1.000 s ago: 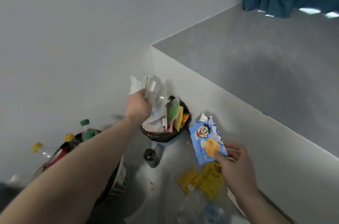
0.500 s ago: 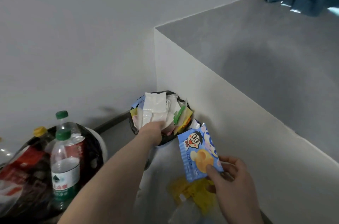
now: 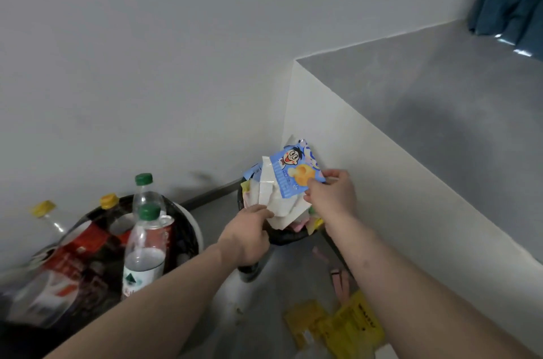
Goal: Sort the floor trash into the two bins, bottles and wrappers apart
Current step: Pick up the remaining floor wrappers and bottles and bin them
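**Blue snack wrapper held over the wrapper bin**

Right hand [image 3: 330, 192] pinching the lower right corner of a blue snack wrapper [image 3: 296, 172] printed with a cartoon face, thumb and fingers clamped on the foil. Wrapper held upright directly above the wrapper bin [image 3: 282, 236], a small black-lined bin tucked into the floor corner where the grey wall meets the white ledge wall. Bin piled past its rim with white, pink, yellow and light-blue wrappers.

Left hand [image 3: 249, 233] at the near rim of the same bin, fingers curled round the lower edge of a white wrapper [image 3: 274, 197] standing up out of the heap; white wrapper touching the blue one, partly behind it.

Bottle bin [image 3: 188, 229] to the left along the grey wall, black-lined with a white rim, well apart from the wrapper bin. Inside, two clear green-capped bottles [image 3: 144, 244] upright, a dark yellow-capped bottle [image 3: 109, 202] behind them, a red-labelled bottle [image 3: 85, 244] lying across. Another clear yellow-capped bottle [image 3: 44, 209] at the bin's far left edge; in or outside, cannot tell.

On the floor by the ledge wall, near the bottom edge of view: yellow wrappers [image 3: 349, 326] in a loose pile, pink wrappers [image 3: 338, 279] just beyond them, between the pile and the wrapper bin.
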A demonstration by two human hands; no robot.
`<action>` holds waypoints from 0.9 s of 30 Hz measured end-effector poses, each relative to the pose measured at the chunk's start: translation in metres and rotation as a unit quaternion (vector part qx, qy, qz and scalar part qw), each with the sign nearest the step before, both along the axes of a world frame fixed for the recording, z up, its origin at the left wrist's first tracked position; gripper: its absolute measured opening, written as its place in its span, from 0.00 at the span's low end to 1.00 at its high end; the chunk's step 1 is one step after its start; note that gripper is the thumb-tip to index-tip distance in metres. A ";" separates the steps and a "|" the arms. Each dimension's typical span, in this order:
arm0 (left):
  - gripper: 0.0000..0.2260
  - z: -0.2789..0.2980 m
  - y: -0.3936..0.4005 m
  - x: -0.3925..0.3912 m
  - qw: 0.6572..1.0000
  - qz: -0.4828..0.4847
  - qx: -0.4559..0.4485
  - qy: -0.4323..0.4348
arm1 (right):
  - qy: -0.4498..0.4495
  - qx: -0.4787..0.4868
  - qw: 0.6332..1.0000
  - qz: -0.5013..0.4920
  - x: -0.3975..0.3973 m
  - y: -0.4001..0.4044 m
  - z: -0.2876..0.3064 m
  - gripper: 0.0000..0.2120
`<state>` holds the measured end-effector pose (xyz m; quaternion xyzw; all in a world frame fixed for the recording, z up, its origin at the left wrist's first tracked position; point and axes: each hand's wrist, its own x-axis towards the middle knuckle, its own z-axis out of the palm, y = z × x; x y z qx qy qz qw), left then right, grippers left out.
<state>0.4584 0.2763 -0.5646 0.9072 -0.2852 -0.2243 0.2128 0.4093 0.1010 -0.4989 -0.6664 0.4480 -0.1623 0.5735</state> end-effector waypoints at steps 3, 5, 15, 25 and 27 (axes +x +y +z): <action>0.27 -0.003 0.015 -0.008 0.999 0.022 -0.026 0.004 | 0.100 -0.030 0.994 0.029 0.018 0.005 -0.020 0.16; 0.25 -0.003 0.020 -0.011 0.999 0.023 -0.028 0.002 | 0.148 -0.025 0.988 0.042 0.013 0.009 -0.030 0.17; 0.22 0.032 0.040 -0.053 0.998 0.006 0.067 0.004 | 0.204 -0.179 0.932 0.241 -0.172 -0.005 -0.008 0.19; 0.21 -0.002 0.048 -0.195 0.977 -0.050 0.180 0.098 | 0.400 -0.011 0.874 0.275 -0.365 -0.031 -0.052 0.29; 0.20 -0.032 0.051 -0.225 0.969 -0.043 0.203 0.136 | 0.414 -0.001 0.870 0.266 -0.378 -0.033 -0.072 0.30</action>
